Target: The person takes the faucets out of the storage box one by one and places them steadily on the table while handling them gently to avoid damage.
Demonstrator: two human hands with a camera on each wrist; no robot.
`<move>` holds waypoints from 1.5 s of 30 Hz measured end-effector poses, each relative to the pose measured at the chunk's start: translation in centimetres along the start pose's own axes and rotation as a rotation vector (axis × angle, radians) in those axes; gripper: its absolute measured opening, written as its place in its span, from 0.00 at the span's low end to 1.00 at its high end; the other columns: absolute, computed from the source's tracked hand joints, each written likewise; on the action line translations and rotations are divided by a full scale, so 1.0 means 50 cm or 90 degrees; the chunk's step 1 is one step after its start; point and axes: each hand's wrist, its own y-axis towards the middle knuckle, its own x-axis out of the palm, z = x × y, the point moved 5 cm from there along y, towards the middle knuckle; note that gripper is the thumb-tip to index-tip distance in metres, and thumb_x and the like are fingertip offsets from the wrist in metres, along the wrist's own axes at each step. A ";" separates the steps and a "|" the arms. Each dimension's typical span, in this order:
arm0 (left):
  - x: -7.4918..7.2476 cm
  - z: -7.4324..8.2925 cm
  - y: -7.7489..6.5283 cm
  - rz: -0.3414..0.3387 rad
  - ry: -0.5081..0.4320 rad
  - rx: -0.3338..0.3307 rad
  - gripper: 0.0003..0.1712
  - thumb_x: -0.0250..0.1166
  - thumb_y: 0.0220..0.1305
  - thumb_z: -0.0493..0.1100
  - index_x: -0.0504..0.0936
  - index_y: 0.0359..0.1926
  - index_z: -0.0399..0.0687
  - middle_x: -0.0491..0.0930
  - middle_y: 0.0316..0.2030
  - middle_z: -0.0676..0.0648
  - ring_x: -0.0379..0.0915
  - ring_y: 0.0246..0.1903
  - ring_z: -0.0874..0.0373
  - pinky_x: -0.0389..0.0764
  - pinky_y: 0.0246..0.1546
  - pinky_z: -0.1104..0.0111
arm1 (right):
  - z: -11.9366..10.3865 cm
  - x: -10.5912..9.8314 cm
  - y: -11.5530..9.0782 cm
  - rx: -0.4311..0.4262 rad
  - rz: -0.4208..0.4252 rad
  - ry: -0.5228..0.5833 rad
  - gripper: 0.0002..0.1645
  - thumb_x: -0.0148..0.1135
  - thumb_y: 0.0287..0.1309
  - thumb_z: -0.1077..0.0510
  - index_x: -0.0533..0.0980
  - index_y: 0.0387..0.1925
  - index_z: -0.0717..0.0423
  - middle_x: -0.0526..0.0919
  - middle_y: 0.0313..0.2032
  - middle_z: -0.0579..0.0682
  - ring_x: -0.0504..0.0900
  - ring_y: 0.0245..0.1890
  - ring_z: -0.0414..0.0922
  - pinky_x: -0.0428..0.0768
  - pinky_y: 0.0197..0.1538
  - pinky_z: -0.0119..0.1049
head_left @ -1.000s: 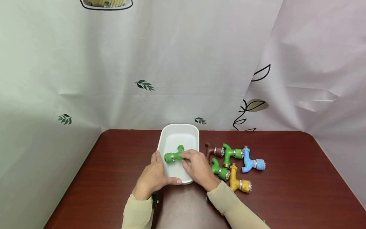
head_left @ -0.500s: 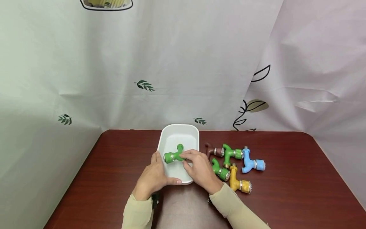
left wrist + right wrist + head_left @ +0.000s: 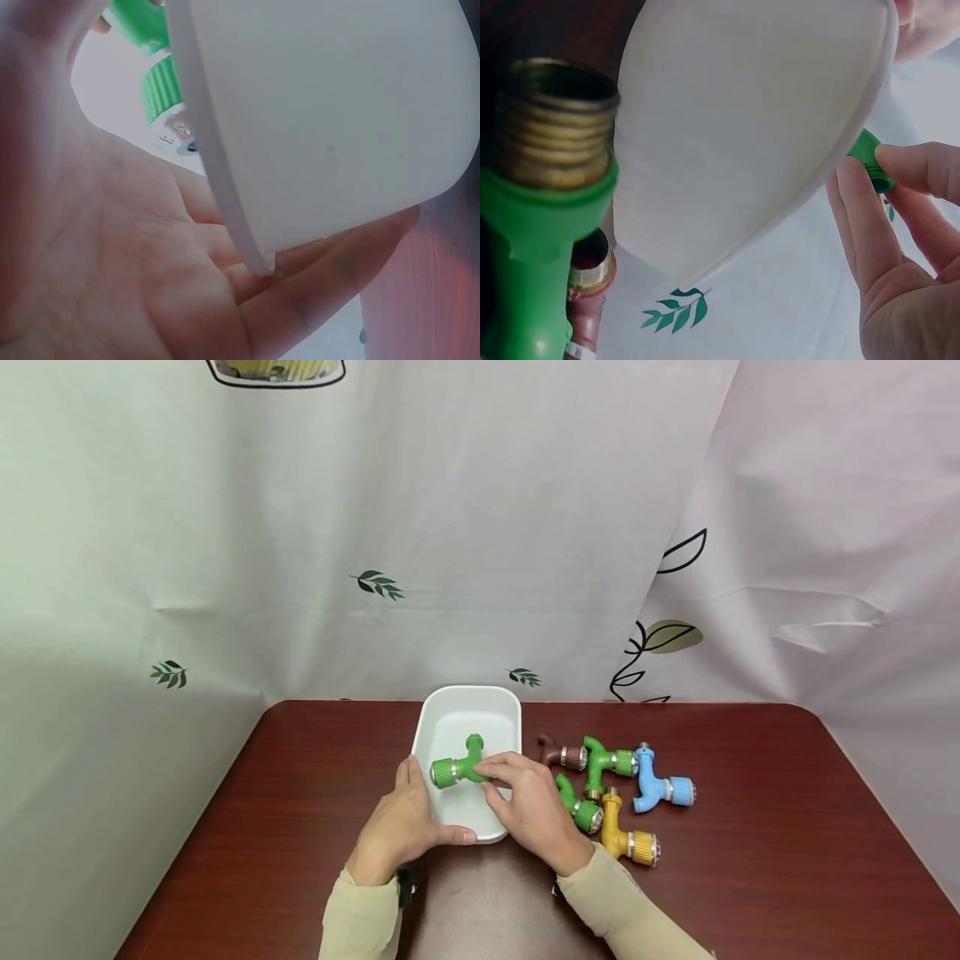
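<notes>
A green plastic tap [image 3: 459,770] with a ribbed knob lies over the inside of a white tray [image 3: 465,817]. My right hand [image 3: 532,802] pinches the tap's threaded-looking end between thumb and fingers; the right wrist view shows this green end [image 3: 868,146] beyond the tray's rim. The knob points left, towards my left hand [image 3: 393,831]. That hand holds the tray's near left corner, thumb along the near rim and fingers along the left outer wall. In the left wrist view, those fingers [image 3: 330,281] lie against the tray wall [image 3: 322,127].
Right of the tray lie more taps on the dark red table [image 3: 757,827]: a brown one [image 3: 551,750], two green ones [image 3: 598,768], a blue one [image 3: 654,789] and a yellow one [image 3: 617,835]. A pale curtain [image 3: 480,527] with leaf prints hangs behind the table.
The green tap's upright end has edged slightly away from me. My right wrist and forearm have shifted a little right; the left hand and tray look almost the same.
</notes>
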 end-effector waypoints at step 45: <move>0.000 -0.002 -0.002 -0.002 -0.009 -0.008 0.86 0.85 0.30 0.66 0.44 0.74 0.21 0.53 0.72 0.26 0.78 0.45 0.30 0.77 0.52 0.47 | -0.008 -0.138 -0.080 -0.100 0.103 -0.039 0.21 0.75 0.41 0.74 0.88 0.40 0.56 0.86 0.43 0.43 0.85 0.39 0.40 0.77 0.37 0.24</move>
